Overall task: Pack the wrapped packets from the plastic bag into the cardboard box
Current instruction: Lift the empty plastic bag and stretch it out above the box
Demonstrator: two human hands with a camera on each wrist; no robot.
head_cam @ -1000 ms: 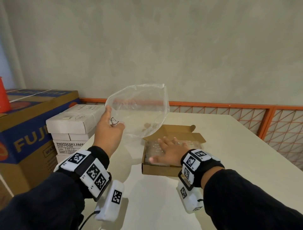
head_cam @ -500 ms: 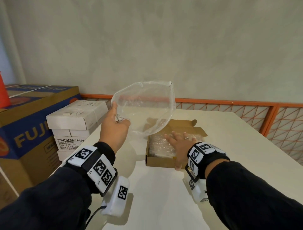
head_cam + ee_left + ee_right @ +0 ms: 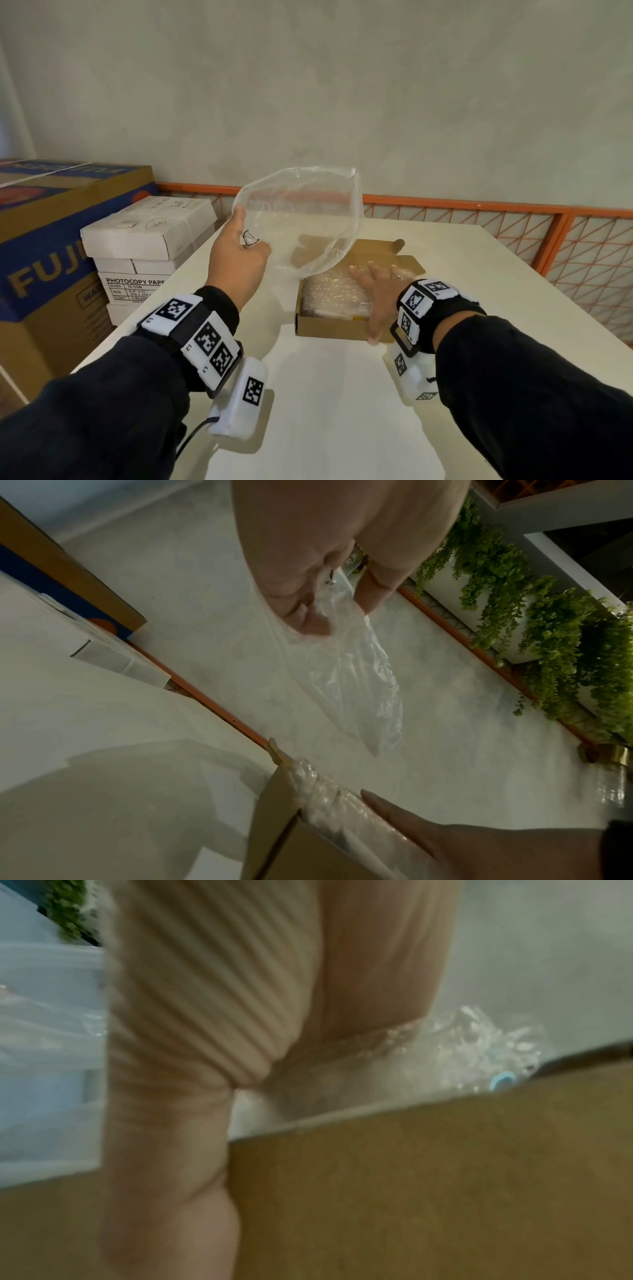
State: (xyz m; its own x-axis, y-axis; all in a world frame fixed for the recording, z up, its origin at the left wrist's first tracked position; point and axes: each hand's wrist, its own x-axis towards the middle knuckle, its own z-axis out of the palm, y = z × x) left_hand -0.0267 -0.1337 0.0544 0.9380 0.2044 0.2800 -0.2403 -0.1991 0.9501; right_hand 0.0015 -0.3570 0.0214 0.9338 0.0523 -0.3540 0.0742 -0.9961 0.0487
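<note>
My left hand (image 3: 251,241) is raised over the table and pinches the rim of a clear plastic bag (image 3: 301,219), which looks empty and hangs open above the box's far left corner. In the left wrist view my thumb and fingers (image 3: 308,615) pinch the bag (image 3: 356,680). A shallow cardboard box (image 3: 329,329) lies open on the table, with bubble-wrapped packets (image 3: 329,291) inside. My right hand (image 3: 375,286) lies flat on the packets, fingers straight, thumb over the box's front wall. The right wrist view shows the box wall (image 3: 411,1177) and packets (image 3: 472,1047).
The white table (image 3: 342,394) runs to an orange mesh railing (image 3: 479,212) at the back and right. Left of the table stand stacked white photocopy-paper boxes (image 3: 147,236) and a large brown and blue carton (image 3: 51,240). Green plants (image 3: 548,628) hang beyond the railing.
My right hand has slid from the left part of the packets to the box's right front corner, thumb now over the front wall. The left hand still holds the bag up.
</note>
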